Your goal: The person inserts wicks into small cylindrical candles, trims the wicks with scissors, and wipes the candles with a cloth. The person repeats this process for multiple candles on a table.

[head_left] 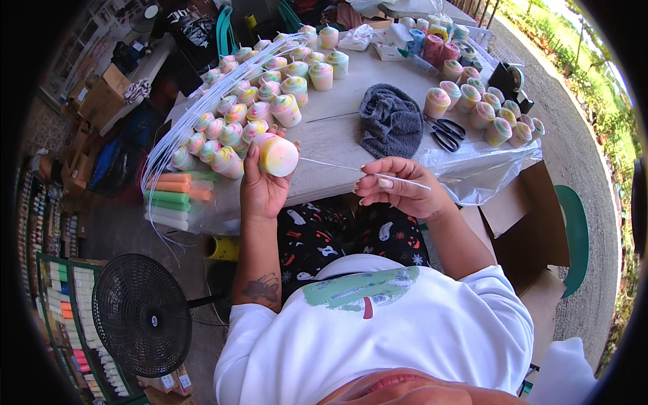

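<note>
My left hand (pixel 262 194) grips a votive candle (pixel 279 156) in pastel yellow, pink and white, tilted so its pale flat end faces me. From that end a white wick (pixel 331 163) runs out to the right. Between the thumb and fingertips of my right hand (pixel 403 185) the wick is pinched, and its loose end sticks out past them. Both hands are above the table's near edge. Just beyond my left hand stand rows of similar swirled candles (pixel 286 111). A long bundle of white wicks (pixel 177 128) lies across those on the left.
A dark grey towel (pixel 390 120) and black-handled scissors (pixel 447 133) lie mid-table. More candles (pixel 483 115) stand at right, near a black tape dispenser (pixel 510 82). Orange, green and white sticks (pixel 169 197) lie at the left edge. A fan (pixel 142 314) and cardboard box (pixel 533 216) flank me.
</note>
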Demonstrator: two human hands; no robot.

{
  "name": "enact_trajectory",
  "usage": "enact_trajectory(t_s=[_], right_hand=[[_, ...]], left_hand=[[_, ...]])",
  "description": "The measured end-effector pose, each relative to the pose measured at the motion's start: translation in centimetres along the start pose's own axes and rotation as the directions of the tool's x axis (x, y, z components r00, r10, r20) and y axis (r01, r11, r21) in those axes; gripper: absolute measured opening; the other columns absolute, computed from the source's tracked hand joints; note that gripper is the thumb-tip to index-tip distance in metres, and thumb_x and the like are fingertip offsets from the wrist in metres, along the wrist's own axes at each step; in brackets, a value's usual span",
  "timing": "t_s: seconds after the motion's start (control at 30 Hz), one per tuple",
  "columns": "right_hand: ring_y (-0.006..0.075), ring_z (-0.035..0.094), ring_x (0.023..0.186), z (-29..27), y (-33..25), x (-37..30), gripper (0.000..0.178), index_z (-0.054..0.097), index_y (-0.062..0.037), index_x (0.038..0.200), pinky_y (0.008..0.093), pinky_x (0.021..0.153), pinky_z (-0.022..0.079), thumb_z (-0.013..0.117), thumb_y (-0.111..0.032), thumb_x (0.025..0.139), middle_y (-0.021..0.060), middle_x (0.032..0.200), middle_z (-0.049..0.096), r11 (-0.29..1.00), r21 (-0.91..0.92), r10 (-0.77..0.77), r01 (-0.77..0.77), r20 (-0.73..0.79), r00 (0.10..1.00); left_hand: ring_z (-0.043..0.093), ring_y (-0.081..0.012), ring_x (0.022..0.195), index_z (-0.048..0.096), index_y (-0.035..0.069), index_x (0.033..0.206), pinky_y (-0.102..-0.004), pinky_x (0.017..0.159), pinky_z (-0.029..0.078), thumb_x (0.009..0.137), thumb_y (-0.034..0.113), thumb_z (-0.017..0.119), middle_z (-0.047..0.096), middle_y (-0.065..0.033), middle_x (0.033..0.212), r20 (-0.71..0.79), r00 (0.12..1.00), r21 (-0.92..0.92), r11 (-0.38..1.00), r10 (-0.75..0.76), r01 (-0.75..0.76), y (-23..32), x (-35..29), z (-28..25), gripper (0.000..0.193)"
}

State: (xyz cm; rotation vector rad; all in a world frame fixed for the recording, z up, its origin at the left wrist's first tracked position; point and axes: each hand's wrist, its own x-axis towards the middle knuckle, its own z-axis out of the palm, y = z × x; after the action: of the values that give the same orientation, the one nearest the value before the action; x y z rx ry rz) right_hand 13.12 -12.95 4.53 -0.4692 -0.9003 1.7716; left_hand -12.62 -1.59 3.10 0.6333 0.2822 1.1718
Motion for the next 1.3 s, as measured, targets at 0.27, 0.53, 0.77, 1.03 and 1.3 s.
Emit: enact_trajectory(t_s=[0.27, 0.53, 0.77, 1.03, 1.3], right_hand=[[0.024, 0.064, 0.101, -1.8, -0.1, 0.1, 0.02, 0.06, -0.0027, 0.112, 0.0363, 0.085, 0.052, 0.055, -0.012, 0.096, 0.0119, 0.109, 0.065, 0.984, 0.009, -0.176, 0.177, -0.034, 0.984], [0.0332, 0.039, 0.133, -3.5, -11.9, -7.3, 0.026, 0.056, 0.0001, 0.117, 0.0522, 0.113, 0.026, 0.047, -0.012, 0.097, 0.0188, 0.132, 0.052, 0.55, -0.299, -0.814, 0.78, 0.014, 0.58], [0.0153, 0.058, 0.067, 1.0, -10.1, -7.3, 0.019, 0.057, 0.0028, 0.109, 0.0318, 0.064, 0.049, 0.057, -0.005, 0.092, 0.0096, 0.091, 0.06, 0.588, -0.564, -0.671, 0.58, 0.06, 0.739], [0.0099, 0.063, 0.075, 2.2, -2.1, -0.3, 0.011, 0.063, 0.003, 0.1, 0.0234, 0.066, 0.052, 0.061, 0.002, 0.089, 0.0053, 0.084, 0.067, 0.575, -0.815, -0.349, 0.064, -0.174, 0.921], [0.0167, 0.061, 0.066, 2.3, -1.4, 1.3, 0.013, 0.066, -0.0008, 0.095, 0.0285, 0.059, 0.048, 0.068, -0.001, 0.082, 0.0075, 0.076, 0.064, 0.102, -0.99, -0.493, 0.102, 0.039, 0.869]], left_hand=[[0.054, -0.0274, 0.118, 0.046, 0.004, 0.13, -0.045, 0.095, 0.052, 0.093, 0.03, 0.058, 0.054, -0.0098, 0.128, -0.063, 0.998, -0.001, 1.0, -0.011, 0.011, 0.1, -0.4, -0.1, 0.048], [0.061, -0.0247, 0.109, 0.048, 0.002, 0.128, -0.0362, 0.088, 0.053, 0.094, 0.028, 0.058, 0.061, -0.0103, 0.112, -0.074, 0.996, 0.087, 0.994, -0.057, 0.064, 1.0, -2.0, -0.1, 0.044], [0.052, -0.0235, 0.118, 0.019, 0.008, 0.144, -0.0365, 0.096, 0.047, 0.072, 0.004, 0.081, 0.046, -0.021, 0.134, 0.25, 0.896, 0.71, 0.561, 0.367, -0.427, -0.9, -2.1, 3.2, 0.096], [0.053, -0.0295, 0.116, 0.029, 0.002, 0.14, -0.0392, 0.097, 0.044, 0.065, 0.01, 0.086, 0.051, -0.0192, 0.124, 0.392, 0.847, 0.887, 0.096, 0.359, -0.451, -2.3, -1.3, 2.8, 0.094], [0.053, -0.0344, 0.115, 0.037, 0.005, 0.135, -0.0434, 0.098, 0.041, 0.066, 0.002, 0.079, 0.053, -0.0163, 0.123, 0.555, 0.727, 0.827, -0.174, 0.404, -0.535, -4.0, 0.5, 2.1, 0.081]])
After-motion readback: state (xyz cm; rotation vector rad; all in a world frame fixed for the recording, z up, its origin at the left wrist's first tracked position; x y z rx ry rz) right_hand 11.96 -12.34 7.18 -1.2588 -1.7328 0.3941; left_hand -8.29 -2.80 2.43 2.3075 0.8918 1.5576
